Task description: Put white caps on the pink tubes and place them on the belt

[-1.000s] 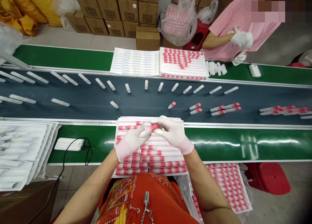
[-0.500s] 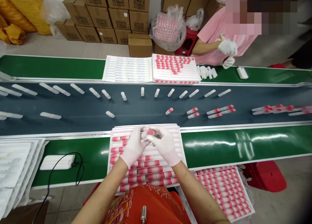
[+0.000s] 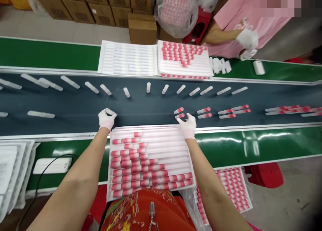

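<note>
Pickup seems the step at the left hand (image 3: 107,120), its fingers curled on a white tube (image 3: 110,112) over the dark belt (image 3: 146,107). The right hand (image 3: 188,124), thumb and finger parted, is just beside a red-ended tube (image 3: 179,116); contact is unclear. A tray (image 3: 173,150) lies between the hands, on their near side. The next move probably calls for a secure left pinch, the right clear of the tubes.

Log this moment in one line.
Left hand: at white tube, grip unclear | Right hand: open, at red-ended tube on belt | Tray: partly filled, red-and-white pieces
</note>
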Demonstrator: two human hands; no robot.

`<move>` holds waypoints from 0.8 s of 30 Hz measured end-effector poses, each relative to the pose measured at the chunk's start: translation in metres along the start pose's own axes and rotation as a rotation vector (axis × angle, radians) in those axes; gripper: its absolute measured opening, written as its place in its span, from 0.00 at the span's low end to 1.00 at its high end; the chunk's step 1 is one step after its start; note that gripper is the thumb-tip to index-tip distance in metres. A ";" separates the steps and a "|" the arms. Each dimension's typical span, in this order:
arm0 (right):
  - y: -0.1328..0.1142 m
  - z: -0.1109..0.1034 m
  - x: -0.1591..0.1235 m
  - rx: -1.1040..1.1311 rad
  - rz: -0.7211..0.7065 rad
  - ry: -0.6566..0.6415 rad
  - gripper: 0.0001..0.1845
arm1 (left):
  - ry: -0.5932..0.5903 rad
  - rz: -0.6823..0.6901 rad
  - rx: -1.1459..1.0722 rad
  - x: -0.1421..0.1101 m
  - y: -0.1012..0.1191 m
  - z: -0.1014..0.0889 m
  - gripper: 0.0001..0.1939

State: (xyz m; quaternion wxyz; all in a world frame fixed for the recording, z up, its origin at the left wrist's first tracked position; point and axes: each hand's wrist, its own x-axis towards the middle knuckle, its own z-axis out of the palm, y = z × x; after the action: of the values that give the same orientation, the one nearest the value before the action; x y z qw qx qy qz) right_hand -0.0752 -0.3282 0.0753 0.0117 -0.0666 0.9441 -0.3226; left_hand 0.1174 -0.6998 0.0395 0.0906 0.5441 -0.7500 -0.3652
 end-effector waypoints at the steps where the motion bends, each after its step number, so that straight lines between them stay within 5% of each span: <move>1: -0.002 -0.002 -0.018 -0.023 -0.056 -0.031 0.28 | -0.020 -0.002 -0.003 0.003 0.000 0.006 0.18; 4: -0.022 0.003 -0.085 -0.023 -0.423 -0.366 0.19 | -0.038 -0.037 -0.015 0.004 -0.001 0.015 0.12; 7: -0.052 0.025 -0.138 -0.122 -0.775 -0.735 0.26 | -0.008 -0.082 -0.024 -0.009 -0.004 0.006 0.16; 12: -0.071 0.056 -0.143 -0.373 -1.037 -0.924 0.30 | 0.008 0.042 -0.209 -0.064 -0.013 -0.042 0.23; 15: -0.069 0.051 -0.132 -0.257 -0.915 -0.931 0.21 | -0.166 0.157 -0.360 -0.113 -0.012 -0.064 0.26; 17: -0.076 0.036 -0.127 0.043 -0.692 -0.845 0.17 | -0.319 0.174 -0.431 -0.148 -0.003 -0.068 0.26; 21: -0.116 -0.009 -0.125 0.781 -0.194 -0.578 0.24 | -0.572 0.155 -0.541 -0.207 0.027 -0.063 0.26; 24: -0.145 -0.036 -0.125 1.030 -0.070 -0.595 0.27 | -0.725 0.144 -0.636 -0.233 0.048 -0.060 0.27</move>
State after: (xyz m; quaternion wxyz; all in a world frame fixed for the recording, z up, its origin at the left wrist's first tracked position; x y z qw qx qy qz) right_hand 0.0632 -0.4028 0.1900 0.2959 -0.1708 0.6194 -0.7069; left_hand 0.2042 -0.5148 0.1743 0.0105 0.2740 -0.6202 -0.7350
